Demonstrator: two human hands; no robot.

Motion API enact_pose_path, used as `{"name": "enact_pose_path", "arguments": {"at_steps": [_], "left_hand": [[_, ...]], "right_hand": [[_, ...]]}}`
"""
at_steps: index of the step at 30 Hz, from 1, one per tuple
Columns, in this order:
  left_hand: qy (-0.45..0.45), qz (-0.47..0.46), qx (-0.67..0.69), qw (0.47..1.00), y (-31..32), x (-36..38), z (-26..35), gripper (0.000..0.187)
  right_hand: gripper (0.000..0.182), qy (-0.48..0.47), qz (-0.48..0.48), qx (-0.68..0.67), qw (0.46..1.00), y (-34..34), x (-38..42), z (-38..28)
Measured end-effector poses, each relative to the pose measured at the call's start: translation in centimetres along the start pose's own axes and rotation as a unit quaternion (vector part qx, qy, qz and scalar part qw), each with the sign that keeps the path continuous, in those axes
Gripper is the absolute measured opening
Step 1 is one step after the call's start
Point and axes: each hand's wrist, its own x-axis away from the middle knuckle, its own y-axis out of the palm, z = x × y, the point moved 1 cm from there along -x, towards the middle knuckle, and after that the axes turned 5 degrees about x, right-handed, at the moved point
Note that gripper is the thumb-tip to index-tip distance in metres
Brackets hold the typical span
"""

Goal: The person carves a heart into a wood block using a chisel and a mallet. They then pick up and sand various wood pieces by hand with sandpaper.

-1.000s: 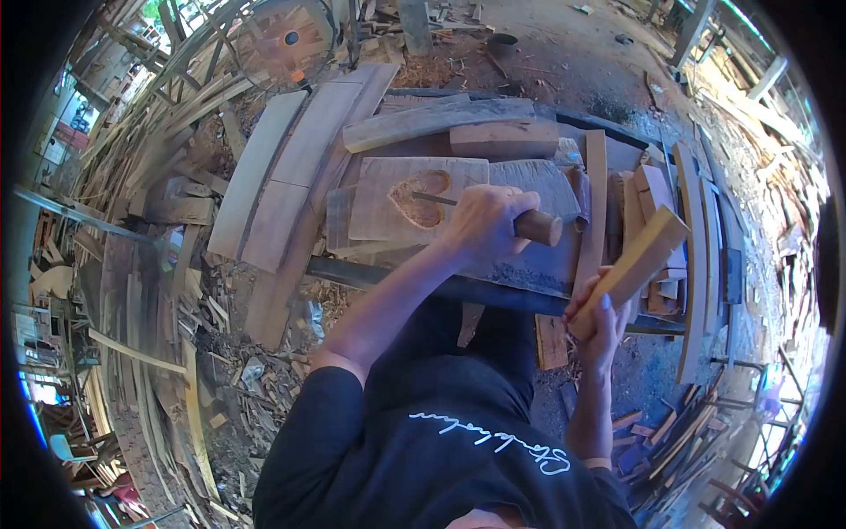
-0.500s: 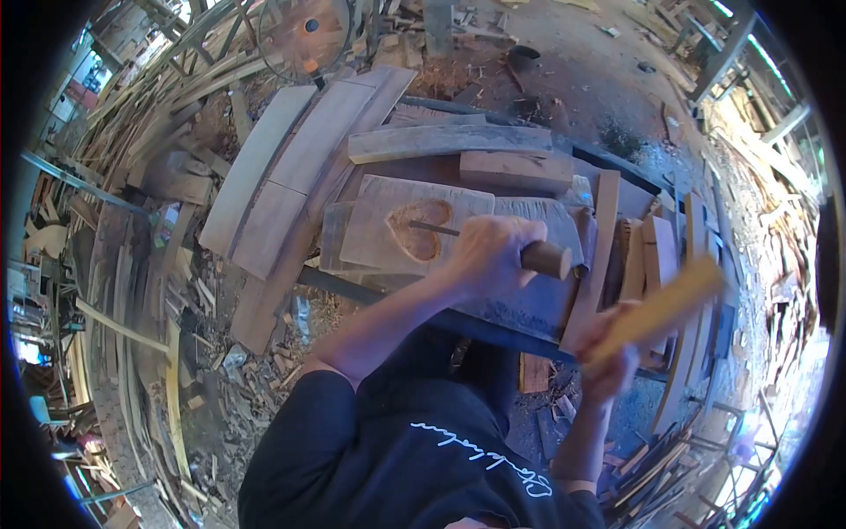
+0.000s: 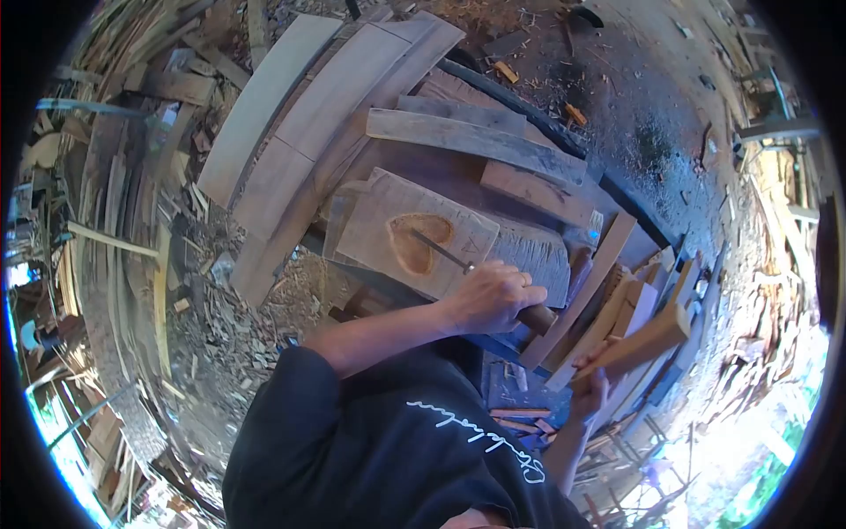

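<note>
My left hand [image 3: 495, 295] is wrapped round the wooden handle of a chisel [image 3: 441, 250], whose thin metal blade reaches into a heart-shaped hollow [image 3: 414, 257]. That hollow is cut into a flat wooden board [image 3: 366, 231], with loose chips in it and pencil-like marks beside it. In my right hand [image 3: 592, 381] is a wooden mallet [image 3: 648, 342], closed in my fingers and tilted up to the right. The mallet is apart from the chisel's handle end.
Long curved planks [image 3: 300, 132] lie at the left. Behind the board are a curved beam [image 3: 476, 141] and a wooden block [image 3: 538, 194]. Several wood strips [image 3: 586, 286] stand at the right. Offcuts and shavings [image 3: 256, 344] litter the floor.
The view has tilted and turned, so the board appears rotated. The mallet has come down and back from its blurred, raised position. Both hands keep their hold.
</note>
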Motion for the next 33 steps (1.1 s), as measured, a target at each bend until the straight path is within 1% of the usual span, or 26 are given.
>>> {"name": "enact_pose_path", "arguments": {"at_steps": [2,3,5,6,7,8,10,11,12,13,14,15,16,17,18,20,21,22,24,25,26,27,28,29,31,33], "left_hand": [[-0.007,0.022,0.02,1.0,-1.1,-0.7,-0.3,0.028],[-0.008,0.035,0.035,0.999,-1.3,-0.8,-0.5,0.028],[-0.015,0.049,0.041,0.998,-1.8,-0.9,-0.4,0.028],[-0.019,0.055,0.041,0.997,-2.0,-0.9,-0.4,0.029],[-0.02,0.059,0.043,0.997,-2.1,-0.8,-0.4,0.029],[-0.025,0.069,0.049,0.996,-2.2,-0.7,-0.4,0.028],[-0.034,0.095,0.042,0.994,-2.9,-0.8,-1.0,0.028],[-0.04,0.099,0.057,0.993,-3.1,-0.8,-1.1,0.028],[-0.042,0.104,0.07,0.991,-3.4,-1.0,-1.1,0.028],[-0.042,0.112,0.062,0.991,-3.8,-1.2,-1.0,0.028],[-0.053,0.121,0.063,0.989,-4.2,-1.4,-0.8,0.025],[-0.064,0.131,0.063,0.987,-4.5,-1.6,-0.7,0.022],[-0.066,0.141,0.053,0.986,-4.7,-1.8,-0.7,0.022],[-0.073,0.16,0.06,0.983,-4.9,-1.9,-0.7,0.023],[-0.08,0.174,0.068,0.979,-4.9,-1.8,-0.7,0.024],[-0.078,0.186,0.065,0.977,-5.0,-2.1,-1.1,0.025],[-0.078,0.194,0.074,0.975,-4.7,-1.8,-0.9,0.026],[-0.08,0.193,0.067,0.976,-4.2,-1.9,-0.7,0.026],[-0.096,0.275,-0.061,0.955,-3.5,-2.3,-0.2,0.028],[-0.094,0.273,-0.069,0.955,-3.0,-2.3,0.0,0.028],[-0.123,0.296,-0.058,0.946,-2.6,-2.2,0.1,0.029],[-0.15,0.319,-0.048,0.935,-2.1,-2.0,0.1,0.029],[-0.147,0.318,-0.057,0.935,-1.4,-1.8,-0.1,0.029],[-0.14,0.308,-0.071,0.939,-0.9,-1.7,-0.6,0.03],[-0.137,0.302,-0.092,0.939,-0.6,-1.7,-0.8,0.031],[-0.119,0.325,-0.109,0.932,-0.5,-1.9,-0.7,0.031]], "right_hand": [[0.069,-0.029,0.058,-0.109,0.992,0.8,-0.3,-1.7],[0.069,-0.029,0.054,-0.101,0.993,1.3,-0.3,-0.8],[0.067,-0.081,0.011,-0.037,0.996,2.2,-0.3,2.3],[0.067,0.059,-0.127,0.107,0.984,3.5,-0.7,2.0],[0.067,0.197,-0.254,0.245,0.915,4.5,-0.7,1.8],[0.067,0.195,-0.255,0.247,0.914,4.5,-0.5,1.5],[0.056,0.135,-0.15,0.113,0.973,5.1,-1.5,0.5],[0.059,0.143,-0.083,0.131,0.977,4.6,-2.0,-1.1],[0.059,0.109,-0.052,-0.019,0.992,4.7,-2.3,-1.7],[0.059,0.074,-0.022,-0.17,0.982,5.0,-2.8,-2.5],[0.058,0.027,-0.003,-0.198,0.98,6.0,-3.1,-3.5],[0.058,0.024,-0.014,-0.201,0.979,5.9,-3.3,-2.6],[0.057,0.031,-0.128,-0.026,0.991,5.5,-3.4,-0.9],[0.056,0.034,-0.235,0.15,0.96,5.0,-3.5,0.3],[0.056,0.032,-0.241,0.146,0.959,5.0,-3.4,0.1],[0.056,0.126,-0.235,0.131,0.955,5.1,-3.6,-0.8],[0.053,0.113,-0.191,0.097,0.97,5.1,-4.0,-2.5],[0.053,0.073,-0.181,-0.008,0.981,5.0,-4.5,-3.1],[0.056,0.02,-0.139,-0.2,0.97,5.5,-4.7,-3.4],[0.056,0.019,-0.141,-0.208,0.968,5.2,-4.8,-2.3],[0.058,-0.011,-0.217,-0.025,0.976,4.9,-5.1,-0.2],[0.059,-0.044,-0.283,0.158,0.945,5.0,-5.3,0.9],[0.06,-0.131,-0.276,0.177,0.936,6.9,-4.6,-0.5],[0.06,-0.139,-0.277,0.168,0.936,6.2,-4.3,-1.5],[0.054,-0.003,-0.245,0.087,0.966,3.6,-4.2,-2.3],[0.043,-0.007,-0.215,-0.041,0.976,2.8,-5.0,-3.2]]}}
